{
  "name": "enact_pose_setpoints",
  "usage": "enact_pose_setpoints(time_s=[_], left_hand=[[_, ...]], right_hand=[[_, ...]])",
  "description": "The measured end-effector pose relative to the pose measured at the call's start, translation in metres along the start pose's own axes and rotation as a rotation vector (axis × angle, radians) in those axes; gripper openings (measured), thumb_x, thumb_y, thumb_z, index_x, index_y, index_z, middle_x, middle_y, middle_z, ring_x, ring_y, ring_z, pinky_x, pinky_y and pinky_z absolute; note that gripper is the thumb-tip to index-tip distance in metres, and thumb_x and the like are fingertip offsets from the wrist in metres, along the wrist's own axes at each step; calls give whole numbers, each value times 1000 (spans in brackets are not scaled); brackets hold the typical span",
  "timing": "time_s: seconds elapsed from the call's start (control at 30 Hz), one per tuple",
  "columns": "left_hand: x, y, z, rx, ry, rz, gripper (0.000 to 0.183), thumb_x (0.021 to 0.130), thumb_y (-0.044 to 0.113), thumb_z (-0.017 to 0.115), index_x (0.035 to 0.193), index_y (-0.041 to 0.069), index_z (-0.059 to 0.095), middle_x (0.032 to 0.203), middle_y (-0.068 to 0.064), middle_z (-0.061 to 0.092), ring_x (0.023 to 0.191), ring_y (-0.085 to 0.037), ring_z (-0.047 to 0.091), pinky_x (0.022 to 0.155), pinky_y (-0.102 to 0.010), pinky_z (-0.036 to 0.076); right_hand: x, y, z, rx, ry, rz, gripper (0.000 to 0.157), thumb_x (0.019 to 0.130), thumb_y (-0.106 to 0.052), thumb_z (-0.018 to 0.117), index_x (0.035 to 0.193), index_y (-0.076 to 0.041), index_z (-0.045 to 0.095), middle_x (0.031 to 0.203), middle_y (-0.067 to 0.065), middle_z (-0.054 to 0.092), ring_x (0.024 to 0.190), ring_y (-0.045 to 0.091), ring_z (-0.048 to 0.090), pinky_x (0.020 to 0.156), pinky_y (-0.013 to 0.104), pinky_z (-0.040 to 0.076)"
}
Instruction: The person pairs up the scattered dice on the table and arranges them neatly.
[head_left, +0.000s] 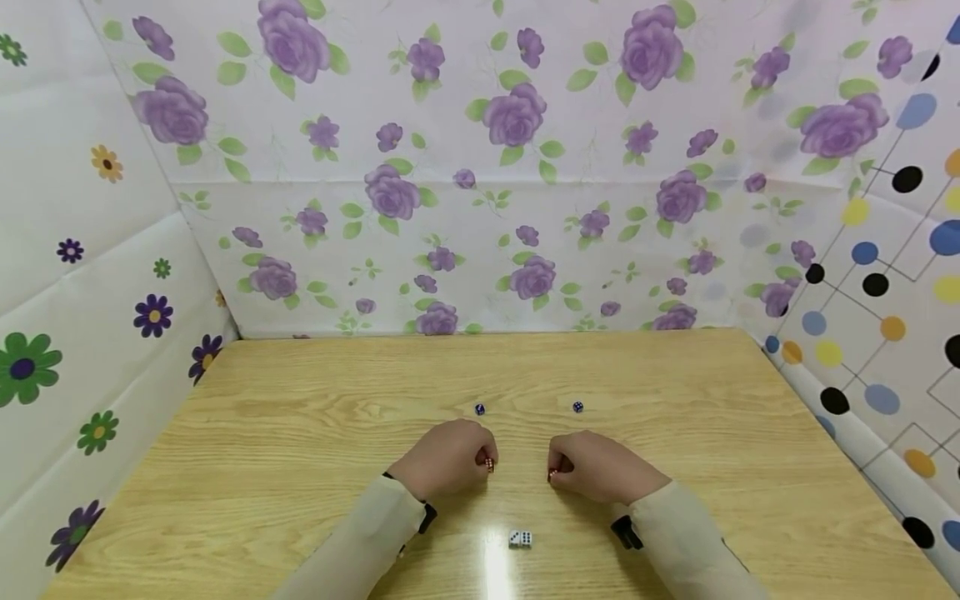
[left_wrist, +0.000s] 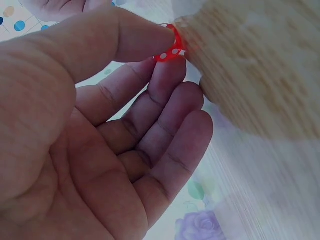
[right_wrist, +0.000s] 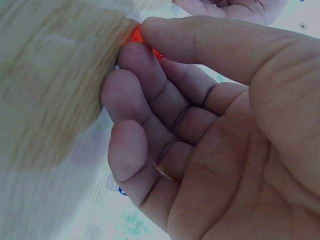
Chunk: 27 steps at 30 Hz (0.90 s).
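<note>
Between thumb and fingertips my left hand (head_left: 450,457) pinches a red die with white dots (head_left: 490,464); the left wrist view shows this red die (left_wrist: 170,50) close over the wood. Facing it, my right hand (head_left: 600,467) pinches another red die (head_left: 552,474), mostly covered by the fingers. In the right wrist view only a bit of that red die (right_wrist: 137,35) shows past the thumb. Two white dice (head_left: 520,539) sit side by side nearer to me, between the forearms. Beyond the hands lie a blue die (head_left: 480,409) on the left and another blue die (head_left: 578,407) on the right.
The wooden table (head_left: 315,400) reaches back to a wall sheet with purple roses (head_left: 517,117). Flower-patterned sheeting (head_left: 97,333) stands along the left side, dotted sheeting (head_left: 885,325) along the right. A glare streak crosses the wood near the front.
</note>
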<state>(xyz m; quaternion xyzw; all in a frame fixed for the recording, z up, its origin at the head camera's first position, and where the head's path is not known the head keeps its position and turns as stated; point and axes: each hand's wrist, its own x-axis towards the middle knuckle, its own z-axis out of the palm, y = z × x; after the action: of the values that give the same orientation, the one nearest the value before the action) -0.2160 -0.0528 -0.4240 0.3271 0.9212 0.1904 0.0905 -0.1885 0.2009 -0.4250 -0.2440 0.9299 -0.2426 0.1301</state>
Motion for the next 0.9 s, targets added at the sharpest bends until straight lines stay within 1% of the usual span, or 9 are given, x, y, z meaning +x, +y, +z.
enact_pose_setpoints(time_s=[0.2,0.4,0.53,0.67,0.9], left_hand=[[1,2,3,-13,-4,15,15,91,3,71,91,16,78,86,10,69,73,-4,54,71,-24,48],[4,6,6,0,-4,47,18,89,-1,69,89,16,77,82,12,66,70,-5,50,68,-22,45],[6,7,7,-1,0,62,20,90,-1,68,86,17,76,78,12,63,68,-5,48,68,-23,43],[6,7,7,-8,-5,66,19,91,0,67,88,16,77,80,12,65,69,-5,50,69,-23,44],[6,5,6,-6,-4,77,18,94,2,69,91,17,79,84,12,68,70,-4,53,71,-23,47]], right_hand=[[3,0,5,0,-2,10,13,97,-14,73,88,-21,66,79,-12,61,67,7,53,64,29,46],[6,-1,8,3,1,-18,13,97,-14,73,90,-21,66,81,-13,61,68,6,54,65,29,47],[6,-2,8,-11,13,-24,12,97,-14,73,90,-21,67,81,-14,62,69,5,54,66,29,47],[7,-3,8,-16,20,-22,11,96,-13,74,90,-21,69,83,-14,63,71,3,56,67,29,49],[10,-4,8,-33,28,-43,11,95,-12,74,90,-21,71,84,-14,64,71,2,56,68,28,50]])
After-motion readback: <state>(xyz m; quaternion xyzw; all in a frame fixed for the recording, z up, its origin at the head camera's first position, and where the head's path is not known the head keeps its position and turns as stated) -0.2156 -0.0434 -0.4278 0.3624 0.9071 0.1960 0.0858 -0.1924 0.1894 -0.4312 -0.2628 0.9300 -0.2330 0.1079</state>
